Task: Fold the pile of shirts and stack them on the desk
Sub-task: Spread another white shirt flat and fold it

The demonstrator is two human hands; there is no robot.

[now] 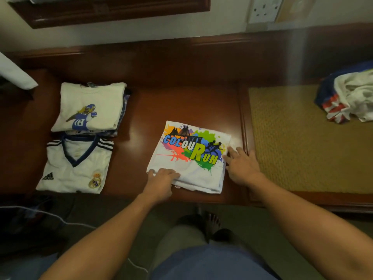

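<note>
A folded white shirt with a bright "Colour Run" print [191, 158] lies on the dark wooden desk [141, 110]. My left hand [161, 181] rests on its near left corner, fingers curled over the edge. My right hand [241, 165] touches its right edge with fingers spread. To the left sits a stack of folded shirts topped by a white one with a blue football player print [90, 107]. In front of that stack lies a folded white football jersey with a navy collar [76, 166]. A pile of unfolded shirts [347, 96] lies at the far right.
A woven tan mat [298, 142] covers the desk's right section under the unfolded pile. A wall socket [264, 9] is on the wall behind. A white cable [50, 216] runs along the floor at the lower left. My foot [210, 221] is below the desk edge.
</note>
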